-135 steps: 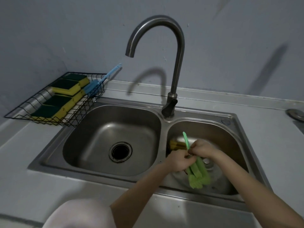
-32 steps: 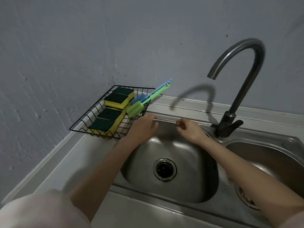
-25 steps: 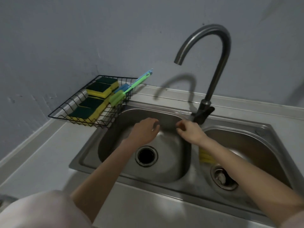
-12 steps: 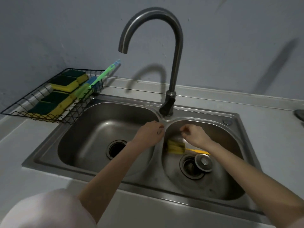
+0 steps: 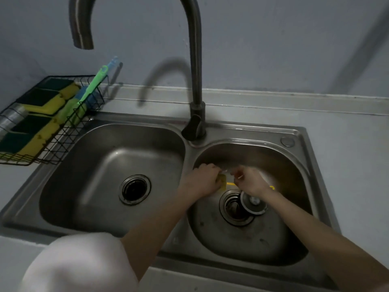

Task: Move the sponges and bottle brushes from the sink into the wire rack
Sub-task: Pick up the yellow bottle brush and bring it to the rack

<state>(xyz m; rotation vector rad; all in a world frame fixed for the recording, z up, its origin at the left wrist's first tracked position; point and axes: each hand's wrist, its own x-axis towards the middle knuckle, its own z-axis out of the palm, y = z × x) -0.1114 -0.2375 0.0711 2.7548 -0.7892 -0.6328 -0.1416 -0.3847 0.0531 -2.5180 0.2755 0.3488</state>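
Note:
A yellow bottle brush (image 5: pixel 223 183) lies in the right basin of the steel sink (image 5: pixel 299 135), its thin handle running right to a tip (image 5: pixel 272 188). My left hand (image 5: pixel 202 180) is closed over the brush's yellow sponge head. My right hand (image 5: pixel 250 182) curls over the handle, hiding most of it. The black wire rack (image 5: pixel 52 153) stands on the counter at the left. It holds several yellow-and-green sponges (image 5: pixel 31 142), a green bottle brush (image 5: pixel 92 85) and a blue bottle brush (image 5: pixel 112 62).
The tall curved faucet (image 5: pixel 195 60) rises between the basins, just behind my hands. A loose drain strainer (image 5: pixel 253 202) rests beside the right drain. The left basin shows only its drain (image 5: pixel 134 189). A grey wall runs close behind the counter.
The green brush I held in the sink now lies in the rack. My hands came back from the rack to the right basin and dropped onto the yellow brush.

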